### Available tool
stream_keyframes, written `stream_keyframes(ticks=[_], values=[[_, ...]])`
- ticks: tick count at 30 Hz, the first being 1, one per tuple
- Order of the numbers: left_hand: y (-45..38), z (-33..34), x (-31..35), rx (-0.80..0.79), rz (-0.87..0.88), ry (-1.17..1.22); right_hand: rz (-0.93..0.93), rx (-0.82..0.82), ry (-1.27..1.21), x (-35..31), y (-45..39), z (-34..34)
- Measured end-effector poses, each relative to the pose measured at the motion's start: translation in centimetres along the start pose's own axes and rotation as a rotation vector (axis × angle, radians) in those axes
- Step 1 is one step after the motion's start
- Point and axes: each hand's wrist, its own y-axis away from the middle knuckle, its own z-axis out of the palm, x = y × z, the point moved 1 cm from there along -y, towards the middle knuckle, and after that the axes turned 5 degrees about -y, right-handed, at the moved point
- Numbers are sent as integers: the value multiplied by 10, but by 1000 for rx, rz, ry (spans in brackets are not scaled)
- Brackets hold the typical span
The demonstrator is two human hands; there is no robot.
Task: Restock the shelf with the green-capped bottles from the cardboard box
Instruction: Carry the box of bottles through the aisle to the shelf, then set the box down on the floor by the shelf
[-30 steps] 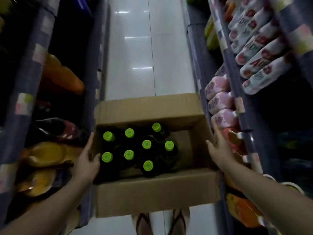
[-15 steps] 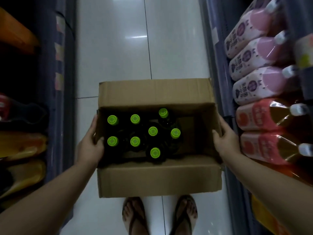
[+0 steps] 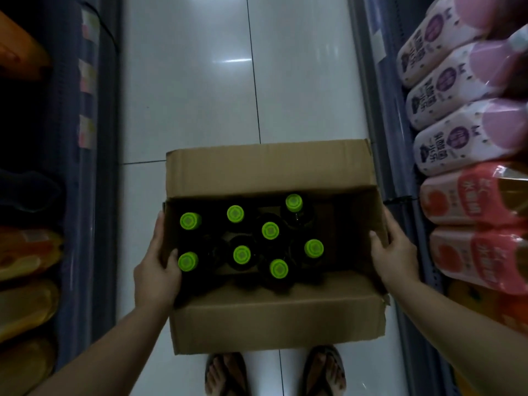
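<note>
Both hands on the open cardboard box point(image 3: 274, 318), held above the aisle floor point(image 3: 185, 95): left hand point(image 3: 155, 277) curls its fingers over the left wall, right hand point(image 3: 395, 257) clasps the right wall. Eight green-capped bottles point(image 3: 242, 254) stand upright inside.

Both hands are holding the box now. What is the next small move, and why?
Probably set the box down on the floor. The left hand and the right hand both grip its side walls, so neither is free to lift a bottle. All eight green caps are still inside.
</note>
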Motion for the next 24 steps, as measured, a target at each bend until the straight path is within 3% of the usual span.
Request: stream_keyframes(ticks=[5,11,14,17,24], values=[[2,1,-5,-14,32,30,-15,24,-1,5,2,3],[-7,-18,-4,-229,-2,103,74,-23,-12,-11,13,1],[8,-37,21,-101,80,10,-44,-9,23,-33,35,-2],[38,-43,60,-2,196,104,-135,-63,-62,-56,62,-7],[90,18,100,-243,108,369,-103,-183,-174,-57,92,6]])
